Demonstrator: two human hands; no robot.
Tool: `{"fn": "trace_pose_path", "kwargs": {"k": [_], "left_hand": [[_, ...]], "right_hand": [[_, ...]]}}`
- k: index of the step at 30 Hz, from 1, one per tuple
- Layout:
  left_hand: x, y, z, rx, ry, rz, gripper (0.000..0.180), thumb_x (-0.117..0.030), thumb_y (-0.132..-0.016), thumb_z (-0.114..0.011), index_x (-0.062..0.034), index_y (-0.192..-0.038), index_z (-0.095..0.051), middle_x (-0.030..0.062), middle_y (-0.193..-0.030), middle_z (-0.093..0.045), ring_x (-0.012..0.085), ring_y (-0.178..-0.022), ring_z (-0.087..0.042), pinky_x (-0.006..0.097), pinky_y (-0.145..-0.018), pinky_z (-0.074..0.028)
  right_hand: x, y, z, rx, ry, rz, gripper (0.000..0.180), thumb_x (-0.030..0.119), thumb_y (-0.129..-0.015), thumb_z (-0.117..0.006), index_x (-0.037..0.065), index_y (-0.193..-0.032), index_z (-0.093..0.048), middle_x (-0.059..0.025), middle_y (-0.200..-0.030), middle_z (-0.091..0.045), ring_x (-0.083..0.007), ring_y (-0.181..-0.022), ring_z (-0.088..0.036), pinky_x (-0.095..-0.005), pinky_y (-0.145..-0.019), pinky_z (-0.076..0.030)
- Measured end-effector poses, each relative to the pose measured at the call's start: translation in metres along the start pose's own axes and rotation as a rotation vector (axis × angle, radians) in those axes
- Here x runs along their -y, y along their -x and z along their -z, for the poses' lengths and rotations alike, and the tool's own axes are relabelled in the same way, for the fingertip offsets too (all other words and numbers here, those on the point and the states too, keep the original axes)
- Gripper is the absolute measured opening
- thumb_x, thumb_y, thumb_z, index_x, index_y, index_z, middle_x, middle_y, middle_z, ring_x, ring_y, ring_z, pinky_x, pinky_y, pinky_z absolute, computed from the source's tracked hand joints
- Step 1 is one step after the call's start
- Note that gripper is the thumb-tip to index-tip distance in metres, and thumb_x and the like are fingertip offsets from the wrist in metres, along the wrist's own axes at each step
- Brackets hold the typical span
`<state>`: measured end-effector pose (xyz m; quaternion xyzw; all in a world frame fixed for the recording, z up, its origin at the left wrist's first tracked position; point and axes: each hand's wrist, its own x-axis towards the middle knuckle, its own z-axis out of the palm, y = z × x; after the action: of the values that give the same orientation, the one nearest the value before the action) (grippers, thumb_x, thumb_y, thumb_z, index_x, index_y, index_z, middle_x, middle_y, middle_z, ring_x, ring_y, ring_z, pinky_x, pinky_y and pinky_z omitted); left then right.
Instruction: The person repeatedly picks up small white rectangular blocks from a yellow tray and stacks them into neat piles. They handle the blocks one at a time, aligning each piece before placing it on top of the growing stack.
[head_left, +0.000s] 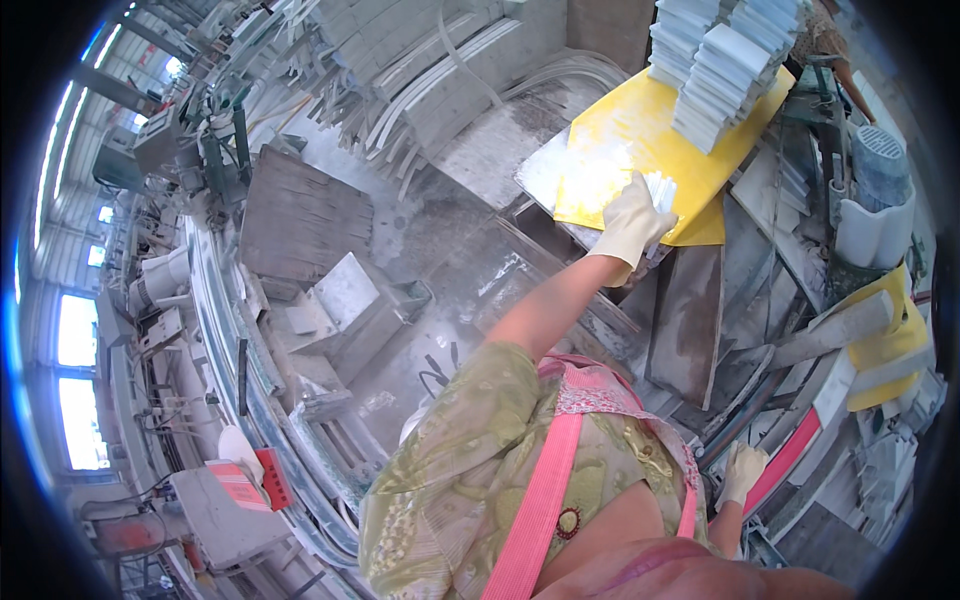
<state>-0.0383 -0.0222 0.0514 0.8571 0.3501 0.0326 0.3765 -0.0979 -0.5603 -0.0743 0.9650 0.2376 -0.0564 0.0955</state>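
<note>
My left hand (pixel 630 222), in a pale cream glove, reaches over the near edge of a yellow sheet (pixel 640 120). Its fingers are closed round a small bundle of thin white strips (pixel 661 192). Bright glare washes out the sheet beside them. Further back on the sheet, white slats (pixel 725 75) are piled in tall stacks. My right hand (pixel 742 470), gloved alike, is low on the right, beside a pink-red strip (pixel 785 462) along a long rail. Its fingers look curled; whatever they hold, if anything, is hidden.
Dark boards (pixel 685 325) lean below the yellow sheet. A grey motor (pixel 880 165) stands at the right, near another person (pixel 825 40). Long pale slats (pixel 420 100) lie at the back. A curved rail (pixel 215 310) and a red box (pixel 250 478) are on the left.
</note>
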Motion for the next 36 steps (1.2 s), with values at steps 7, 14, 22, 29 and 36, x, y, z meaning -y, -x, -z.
{"fn": "trace_pose_path", "kwargs": {"k": [7,14,22,29,36], "left_hand": [[0.001,0.002,0.003,0.035,0.038,-0.004,0.100,-0.042,-0.070,-0.076,0.0084,-0.145,-0.033,0.0273,-0.127,-0.059,0.0372,-0.115,-0.062,0.041,-0.095,-0.051],[0.002,0.002,0.002,0.013,0.029,-0.032,0.104,-0.042,-0.069,-0.075,0.0098,-0.147,-0.030,0.0269,-0.130,-0.058,0.0372,-0.115,-0.062,0.041,-0.096,-0.051],[0.006,-0.002,-0.007,-0.061,0.042,-0.039,0.088,-0.041,-0.070,-0.076,0.0082,-0.135,-0.041,0.0266,-0.122,-0.062,0.0389,-0.110,-0.064,0.042,-0.093,-0.051],[0.009,-0.004,-0.013,-0.084,0.028,-0.052,0.085,-0.041,-0.071,-0.076,0.0065,-0.133,-0.042,0.0255,-0.120,-0.063,0.0388,-0.109,-0.065,0.043,-0.092,-0.051],[0.008,-0.005,-0.012,-0.076,0.006,-0.039,0.082,-0.041,-0.071,-0.076,0.0046,-0.131,-0.044,0.0251,-0.121,-0.063,0.0386,-0.109,-0.065,0.043,-0.093,-0.050]], "right_hand": [[0.002,0.001,0.000,-0.090,-0.018,0.009,0.037,0.027,-0.092,-0.057,-0.001,-0.071,-0.070,-0.0229,-0.071,-0.066,-0.0402,-0.076,-0.064,-0.0488,-0.086,-0.046],[0.003,0.001,-0.003,-0.085,-0.042,-0.031,0.037,0.026,-0.092,-0.058,-0.002,-0.071,-0.071,-0.0244,-0.074,-0.067,-0.0412,-0.082,-0.063,-0.0497,-0.087,-0.046],[0.002,0.002,-0.007,-0.080,-0.056,-0.077,0.037,0.029,-0.090,-0.060,-0.001,-0.074,-0.072,-0.0231,-0.075,-0.068,-0.0412,-0.085,-0.063,-0.0495,-0.089,-0.045],[0.006,0.001,-0.006,-0.079,-0.027,-0.092,0.036,0.028,-0.090,-0.060,-0.001,-0.074,-0.073,-0.0223,-0.075,-0.069,-0.0408,-0.091,-0.064,-0.0487,-0.091,-0.045],[0.004,0.001,-0.008,-0.106,0.003,-0.061,0.036,0.026,-0.092,-0.058,0.000,-0.072,-0.072,-0.0219,-0.072,-0.068,-0.0390,-0.085,-0.066,-0.0476,-0.091,-0.045]]}}
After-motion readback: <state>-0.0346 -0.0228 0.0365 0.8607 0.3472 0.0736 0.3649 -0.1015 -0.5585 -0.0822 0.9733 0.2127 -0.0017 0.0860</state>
